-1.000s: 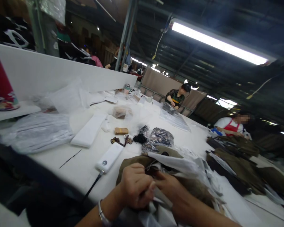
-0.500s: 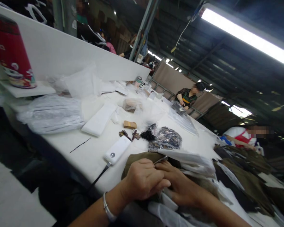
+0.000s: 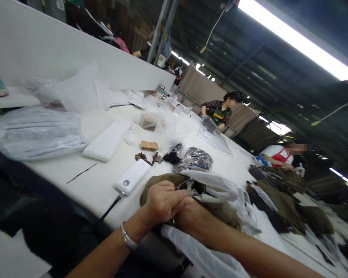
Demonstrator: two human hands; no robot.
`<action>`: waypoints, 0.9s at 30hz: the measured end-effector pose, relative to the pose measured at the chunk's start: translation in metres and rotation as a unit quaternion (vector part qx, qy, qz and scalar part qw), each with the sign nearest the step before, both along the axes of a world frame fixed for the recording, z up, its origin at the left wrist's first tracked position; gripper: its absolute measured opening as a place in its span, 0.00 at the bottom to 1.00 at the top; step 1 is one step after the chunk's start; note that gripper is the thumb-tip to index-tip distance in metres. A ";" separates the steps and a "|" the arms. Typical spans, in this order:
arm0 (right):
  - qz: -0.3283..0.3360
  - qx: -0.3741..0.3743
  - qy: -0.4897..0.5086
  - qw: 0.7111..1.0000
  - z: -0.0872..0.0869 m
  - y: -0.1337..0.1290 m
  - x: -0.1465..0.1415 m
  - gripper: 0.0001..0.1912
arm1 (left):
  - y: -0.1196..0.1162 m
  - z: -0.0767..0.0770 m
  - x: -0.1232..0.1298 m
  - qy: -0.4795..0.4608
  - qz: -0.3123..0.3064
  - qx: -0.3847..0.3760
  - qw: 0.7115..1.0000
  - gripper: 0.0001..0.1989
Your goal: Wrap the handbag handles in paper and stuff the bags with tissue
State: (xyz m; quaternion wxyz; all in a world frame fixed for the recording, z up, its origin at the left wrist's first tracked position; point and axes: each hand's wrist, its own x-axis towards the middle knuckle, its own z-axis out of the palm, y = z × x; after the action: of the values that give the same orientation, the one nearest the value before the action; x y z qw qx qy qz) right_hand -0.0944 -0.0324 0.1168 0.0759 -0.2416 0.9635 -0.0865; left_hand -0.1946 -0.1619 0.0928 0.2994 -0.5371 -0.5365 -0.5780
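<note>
At the table's front edge, my left hand [image 3: 164, 199], with a silver bracelet at its wrist, is closed at an olive garment [image 3: 159, 179]; what its fingers pinch is hidden. Right beside it, my right hand [image 3: 185, 210] reaches under and behind the left one, its fingers out of sight. A white plastic bag [image 3: 203, 247] hangs below my right forearm, and more clear plastic [image 3: 214, 183] lies over the garment. A white device [image 3: 133, 175] with a black cable lies just beyond my left hand.
On the white table [image 3: 55, 181] are a brown paper stack [image 3: 149, 145], black beads [image 3: 171, 157], a bagged dark patterned item [image 3: 197, 158], a white box [image 3: 108, 139] and a wrapped bundle [image 3: 40, 133]. Olive garments [image 3: 281, 197] lie at right. Two people [image 3: 220, 112] stand farther back.
The view has shifted, so the table's things appear farther left. My right hand has moved in behind my left hand, and its fingers no longer show. The plastic bag below shows more.
</note>
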 end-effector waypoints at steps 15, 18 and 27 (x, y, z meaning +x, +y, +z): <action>-0.143 -0.188 -0.073 0.969 0.071 0.006 0.010 0.28 | -0.015 0.006 -0.017 -0.111 0.040 0.006 0.993 0.12; -0.148 -0.210 -0.132 0.957 0.059 0.008 0.002 0.08 | -0.016 0.005 -0.015 -0.126 0.035 0.008 0.991 0.13; -0.465 -0.543 -0.110 0.691 0.039 0.013 -0.020 0.20 | -0.026 0.011 -0.009 0.019 0.043 -0.029 0.998 0.07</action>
State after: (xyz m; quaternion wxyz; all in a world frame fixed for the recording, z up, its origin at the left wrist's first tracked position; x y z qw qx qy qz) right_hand -0.1142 -0.0191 0.1556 -0.0126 0.2493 0.7227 -0.6445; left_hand -0.2039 -0.1875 0.1040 0.3182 -0.5330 -0.5699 -0.5383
